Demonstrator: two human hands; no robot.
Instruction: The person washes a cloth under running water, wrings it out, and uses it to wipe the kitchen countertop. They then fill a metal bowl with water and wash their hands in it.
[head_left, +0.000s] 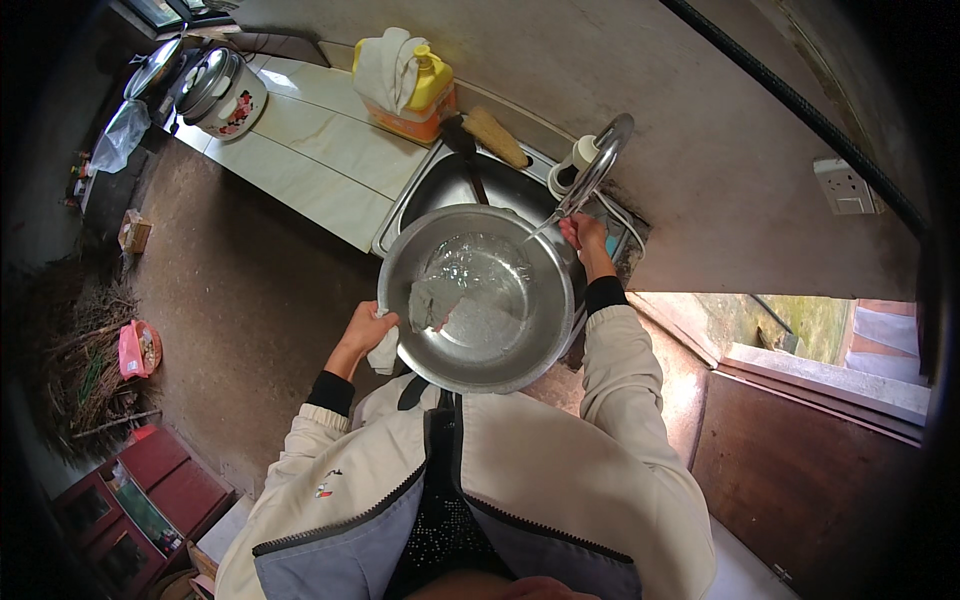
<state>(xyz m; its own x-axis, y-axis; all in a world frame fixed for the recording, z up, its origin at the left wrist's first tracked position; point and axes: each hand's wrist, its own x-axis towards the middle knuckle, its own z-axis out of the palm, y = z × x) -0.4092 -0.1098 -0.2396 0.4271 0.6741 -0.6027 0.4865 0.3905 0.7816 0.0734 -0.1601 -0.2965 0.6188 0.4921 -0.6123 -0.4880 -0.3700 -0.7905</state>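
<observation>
A large round metal basin (480, 360) holds water and a greyish cloth (433, 302), and rests partly over a stainless steel sink (435, 184). My left hand (367, 330) grips the basin's left rim together with a whitish cloth (385, 352) that hangs outside it. At the curved metal faucet (600, 161), my right hand (585, 234) is beside the spout's end, above the basin's right rim; whether it holds anything cannot be told. A thin stream of water runs from the spout into the basin.
On the tiled counter (322, 142) stand a yellow and orange jug (420, 97) with a cloth over it and a flowered pot (232, 105). A brush (495, 137) lies at the sink's back edge. A wall socket (846, 186) is at the right, above a doorway.
</observation>
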